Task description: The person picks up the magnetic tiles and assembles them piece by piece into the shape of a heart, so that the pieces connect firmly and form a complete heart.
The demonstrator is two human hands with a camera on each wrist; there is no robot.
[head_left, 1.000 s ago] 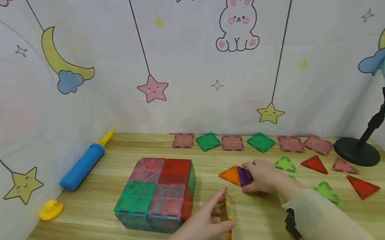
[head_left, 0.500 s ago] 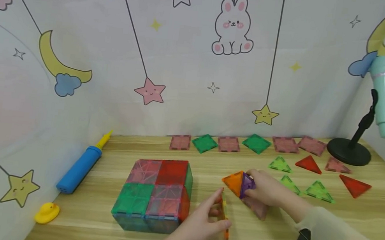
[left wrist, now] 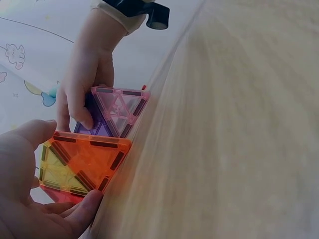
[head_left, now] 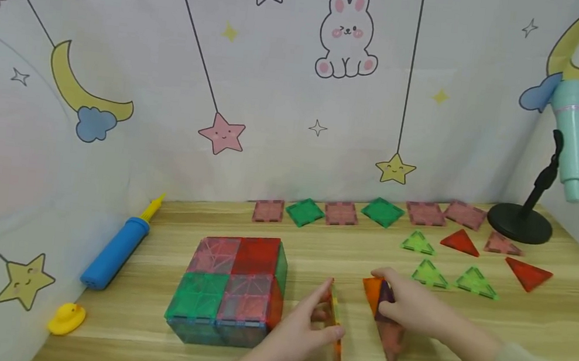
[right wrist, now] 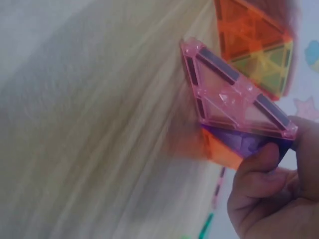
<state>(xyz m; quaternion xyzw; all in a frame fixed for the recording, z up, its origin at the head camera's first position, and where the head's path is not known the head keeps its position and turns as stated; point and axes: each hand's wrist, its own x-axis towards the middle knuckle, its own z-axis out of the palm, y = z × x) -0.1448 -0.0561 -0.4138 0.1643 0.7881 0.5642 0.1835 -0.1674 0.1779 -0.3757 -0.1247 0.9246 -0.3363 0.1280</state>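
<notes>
The right hand (head_left: 414, 308) pinches a cluster of joined triangle tiles (head_left: 383, 317), pink, purple and orange, standing on edge on the wooden table (head_left: 466, 317) just right of the tile cube (head_left: 230, 286). Between cube and cluster, the left hand (head_left: 295, 331) grips an upright orange-yellow tile panel (head_left: 334, 323). Loose green triangles (head_left: 430, 273) lie beyond the cluster.
</notes>
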